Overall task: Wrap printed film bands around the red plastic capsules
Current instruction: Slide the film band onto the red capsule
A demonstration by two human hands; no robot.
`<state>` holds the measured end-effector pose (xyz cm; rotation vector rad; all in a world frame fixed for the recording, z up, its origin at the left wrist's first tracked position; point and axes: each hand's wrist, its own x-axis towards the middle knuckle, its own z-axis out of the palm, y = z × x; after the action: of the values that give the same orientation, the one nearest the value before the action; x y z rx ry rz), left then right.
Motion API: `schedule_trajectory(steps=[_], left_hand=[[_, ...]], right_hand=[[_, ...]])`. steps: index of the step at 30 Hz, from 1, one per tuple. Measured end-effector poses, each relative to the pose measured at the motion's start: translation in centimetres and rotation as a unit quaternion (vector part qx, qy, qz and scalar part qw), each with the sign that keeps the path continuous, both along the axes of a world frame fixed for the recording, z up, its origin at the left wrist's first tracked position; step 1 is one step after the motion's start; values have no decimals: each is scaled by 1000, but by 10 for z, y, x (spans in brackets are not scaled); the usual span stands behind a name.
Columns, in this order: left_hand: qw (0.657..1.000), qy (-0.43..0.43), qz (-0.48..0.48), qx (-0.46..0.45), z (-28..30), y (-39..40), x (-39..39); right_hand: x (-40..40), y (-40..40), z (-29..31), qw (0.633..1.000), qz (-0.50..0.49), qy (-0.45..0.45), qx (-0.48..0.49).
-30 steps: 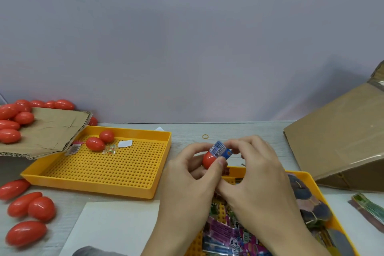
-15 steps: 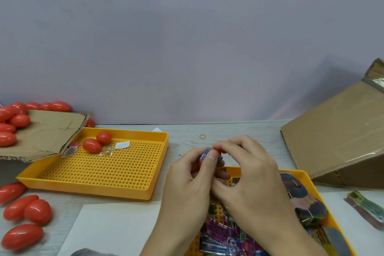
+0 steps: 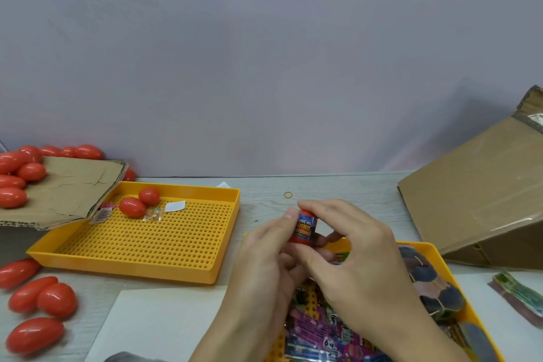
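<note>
Glossy red plastic capsules [image 3: 35, 335]; perforated yellow plastic tray [image 3: 141, 239]; creased matt cardboard [image 3: 67, 188]; shiny printed film band [image 3: 304, 228]

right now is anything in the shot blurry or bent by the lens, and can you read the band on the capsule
Head view: the loose red capsules at the lower left edge look smeared; the table's far edge bows slightly from the wide lens; light is soft and even; the printed band on the held capsule, between left hand and right hand, is only partly legible.
</note>
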<state>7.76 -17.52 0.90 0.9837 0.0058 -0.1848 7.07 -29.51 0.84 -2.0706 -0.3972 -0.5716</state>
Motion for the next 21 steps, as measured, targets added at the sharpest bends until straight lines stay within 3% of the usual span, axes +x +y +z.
schedule_trajectory(steps=[7,16,21], left_hand=[[999,-34,-13,32,-1,4,2],[1000,5,4,9,2,0,1],[998,14,65,-4,0,3,4]], right_hand=[[2,-5,1,998,8,28,-48],[4,-9,-2,992,41,99,70],[-2,7,-2,997,-66,8,-48]])
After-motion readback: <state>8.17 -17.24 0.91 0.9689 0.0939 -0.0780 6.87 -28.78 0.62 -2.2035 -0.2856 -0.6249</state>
